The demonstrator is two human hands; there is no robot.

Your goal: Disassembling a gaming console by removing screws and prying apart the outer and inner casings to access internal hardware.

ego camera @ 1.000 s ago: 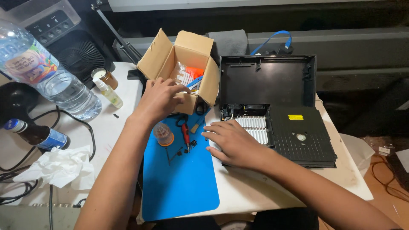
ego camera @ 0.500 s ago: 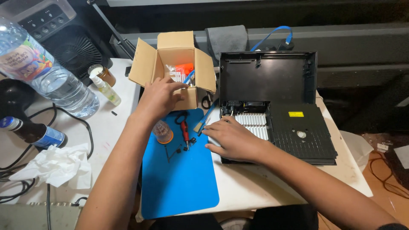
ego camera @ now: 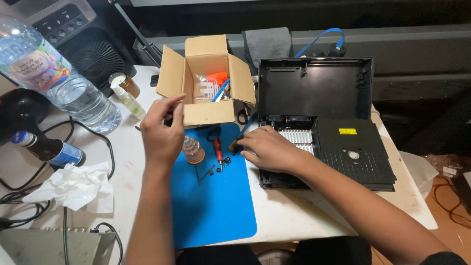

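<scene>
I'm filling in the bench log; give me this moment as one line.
left hand: raised by cardboard box | right hand: on black device | blue mat: red screwdriver

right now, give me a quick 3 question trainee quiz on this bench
1. True or false: the left hand is inside the box.
2. What does the right hand rest on: A the mat, B the console, C the tissue?
3. What colour is the screwdriver handle?

Key: 1 false, it is in front of the box. 2 B, at its left edge. 3 red.
</scene>
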